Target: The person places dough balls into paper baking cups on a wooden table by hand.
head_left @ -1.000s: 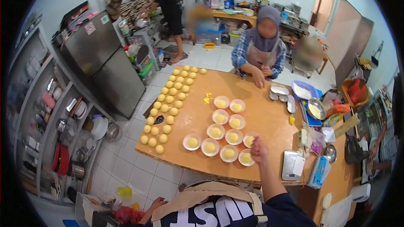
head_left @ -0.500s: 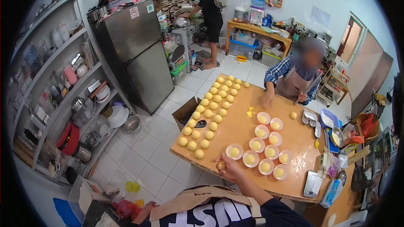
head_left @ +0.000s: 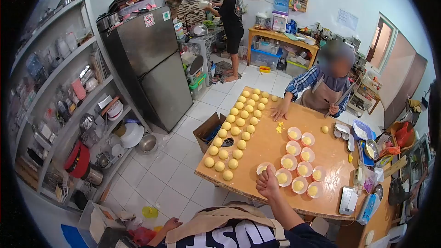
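Note:
My right hand is closed, fingers curled together, at the table's front beside the leftmost paper cup; what it holds, if anything, is hidden. My left hand hangs low, off the table, its fingers apart and empty. Several white paper cups, each with a piece of yellow dough, stand in rows right of my right hand. Rows of round yellow dough balls line the table's left side. Yellow scraps lie between the balls and cups, and one lone ball rests near the metal molds.
Across the wooden table, a co-worker rests one hand on it and holds a long tool in the other. A scale sits at the right. Another person stands at the back counter. A fridge and shelves are left.
The view has swung left. My right hand went from the cups to the table's front edge, then back beside the leftmost cup. The co-worker's hand moved toward the balls; a lone ball appeared near the molds.

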